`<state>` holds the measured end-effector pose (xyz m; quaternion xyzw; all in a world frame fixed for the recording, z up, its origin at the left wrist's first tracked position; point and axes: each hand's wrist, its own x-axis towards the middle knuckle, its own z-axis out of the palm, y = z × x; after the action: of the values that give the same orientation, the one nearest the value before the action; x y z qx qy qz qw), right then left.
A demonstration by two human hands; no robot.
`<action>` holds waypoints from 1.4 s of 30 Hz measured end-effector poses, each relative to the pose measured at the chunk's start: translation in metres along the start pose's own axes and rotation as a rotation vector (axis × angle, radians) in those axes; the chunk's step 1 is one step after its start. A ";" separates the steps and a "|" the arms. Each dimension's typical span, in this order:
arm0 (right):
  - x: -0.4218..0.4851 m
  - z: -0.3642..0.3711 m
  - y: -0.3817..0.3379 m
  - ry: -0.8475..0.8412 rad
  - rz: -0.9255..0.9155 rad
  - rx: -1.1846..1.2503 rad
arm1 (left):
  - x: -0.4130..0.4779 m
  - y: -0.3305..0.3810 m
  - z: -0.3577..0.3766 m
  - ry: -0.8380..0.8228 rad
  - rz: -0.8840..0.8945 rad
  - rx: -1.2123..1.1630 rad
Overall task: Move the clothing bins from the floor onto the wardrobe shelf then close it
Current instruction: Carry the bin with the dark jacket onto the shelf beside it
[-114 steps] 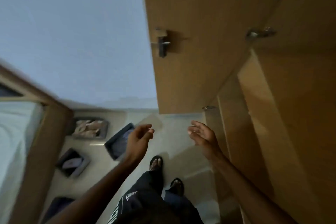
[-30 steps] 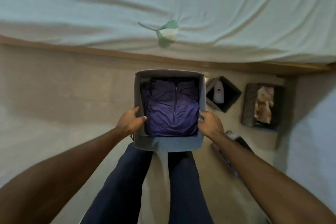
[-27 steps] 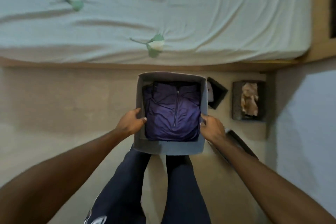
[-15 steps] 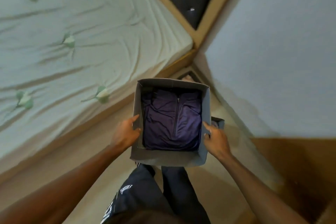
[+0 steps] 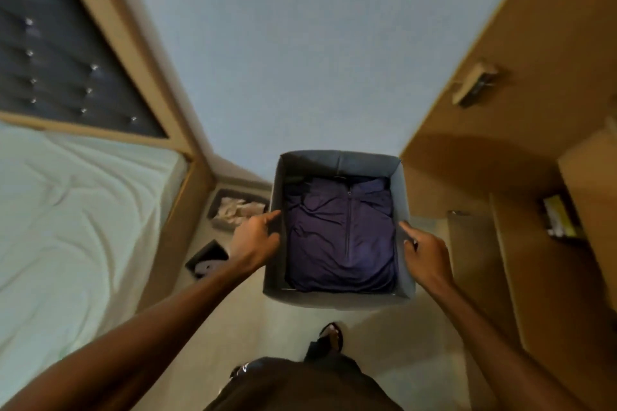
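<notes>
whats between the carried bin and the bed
Head view: on the floor between the grey bin and bed, a bin of pale clothes and a dark bin with something white.

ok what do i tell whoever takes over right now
Hands: left hand and right hand each grip a side wall of the grey bin, held off the floor, folded purple jacket inside.
On the floor by the bed: beige-clothes bin, dark bin.
Open at right: wardrobe door.
Done: this bin picked up.
Left: shelve all bins, close the door.
</notes>
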<state>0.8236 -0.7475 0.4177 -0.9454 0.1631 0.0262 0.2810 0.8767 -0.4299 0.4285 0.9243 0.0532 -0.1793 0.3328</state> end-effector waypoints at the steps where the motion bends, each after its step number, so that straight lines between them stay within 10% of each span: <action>1: 0.003 -0.012 0.010 0.032 0.024 0.012 | 0.008 0.019 0.005 0.001 0.033 0.003; 25: 0.014 -0.266 0.191 0.933 0.580 0.143 | 0.125 0.494 0.170 -0.476 0.978 0.059; 42: 0.010 -0.375 0.340 1.037 1.050 0.102 | 0.100 0.726 0.388 -0.705 1.339 0.237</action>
<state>0.7076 -1.2214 0.5533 -0.6196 0.7067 -0.3006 0.1620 1.0128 -1.2388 0.5476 0.6769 -0.6471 -0.2282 0.2663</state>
